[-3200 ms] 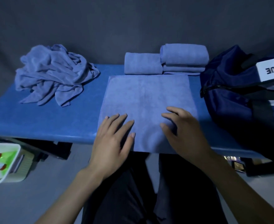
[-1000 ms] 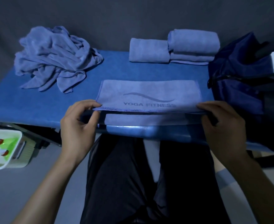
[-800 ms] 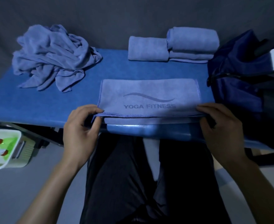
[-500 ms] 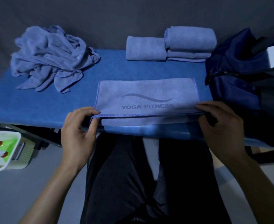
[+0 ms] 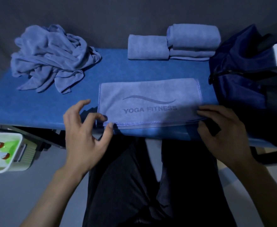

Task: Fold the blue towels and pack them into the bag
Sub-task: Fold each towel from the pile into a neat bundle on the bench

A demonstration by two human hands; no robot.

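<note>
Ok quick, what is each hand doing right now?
Left hand: open, fingers spread, letting go beside the towel.
Right hand: pinching the towel's right end.

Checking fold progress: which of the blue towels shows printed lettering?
The half-folded towel at the table's near edge, between both hands, reads YOGA FITNESS. The folded towels behind and the crumpled pile show none.

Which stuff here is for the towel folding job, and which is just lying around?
For the job:
half-folded towel
crumpled towel pile
folded towels
dark blue bag
left hand
right hand

Just lying around:
white bin on the floor
blue table
</note>
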